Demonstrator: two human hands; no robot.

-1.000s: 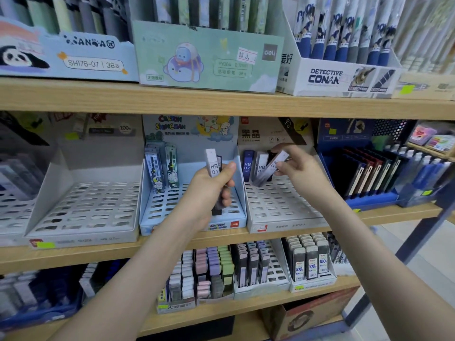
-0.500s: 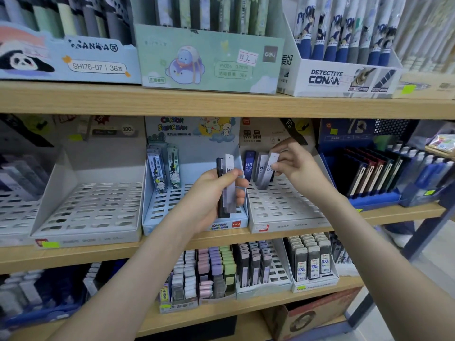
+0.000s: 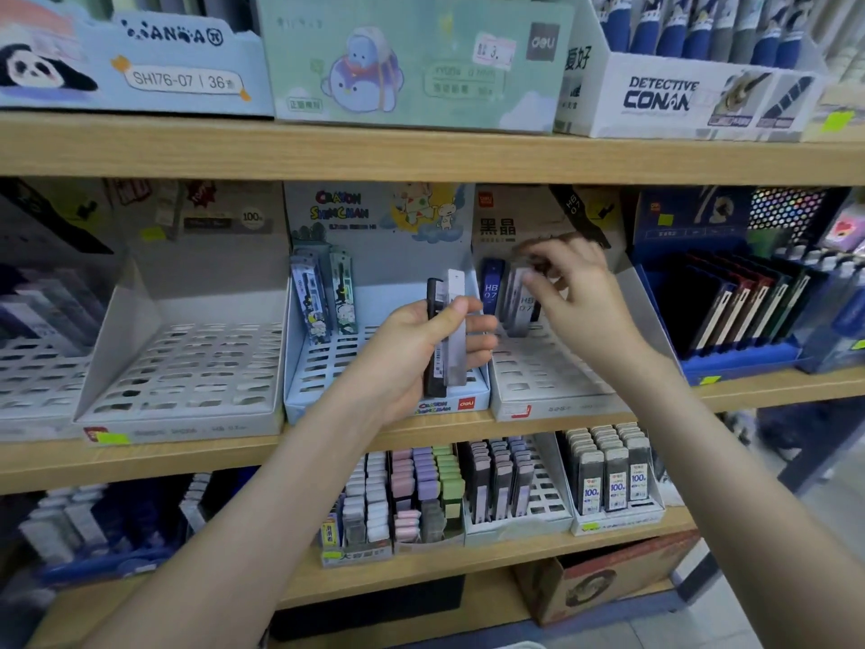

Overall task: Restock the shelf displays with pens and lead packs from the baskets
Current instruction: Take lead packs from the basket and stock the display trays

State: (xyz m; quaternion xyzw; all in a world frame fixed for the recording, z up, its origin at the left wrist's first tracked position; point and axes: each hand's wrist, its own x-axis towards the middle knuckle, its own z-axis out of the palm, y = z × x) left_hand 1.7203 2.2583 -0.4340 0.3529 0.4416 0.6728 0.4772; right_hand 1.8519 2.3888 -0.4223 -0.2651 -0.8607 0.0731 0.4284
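My left hand [image 3: 412, 353] grips two slim lead packs [image 3: 447, 339], one black and one grey, upright in front of the Crayon Shinchan display tray [image 3: 388, 391]. My right hand [image 3: 580, 302] reaches into the back left corner of the white display tray [image 3: 552, 381]. Its blurred fingers are spread loosely over the tops of the grey HB 07 packs [image 3: 519, 306] standing there beside a blue pack [image 3: 490, 288]. I see nothing held in that hand. A few printed packs [image 3: 323, 297] stand at the back left of the Shinchan tray.
A white slotted tray [image 3: 187, 367] sits to the left. The shelf above carries a Detective Conan pen box [image 3: 678, 96] and a green box [image 3: 412, 67]. A blue tray of pens [image 3: 739, 320] is on the right. Rows of lead packs [image 3: 608, 475] fill the shelf below.
My right hand stood its grey pack upright among those in the white tray and its fingers spread off it. My left hand turned its packs edge-on and shifted slightly right.
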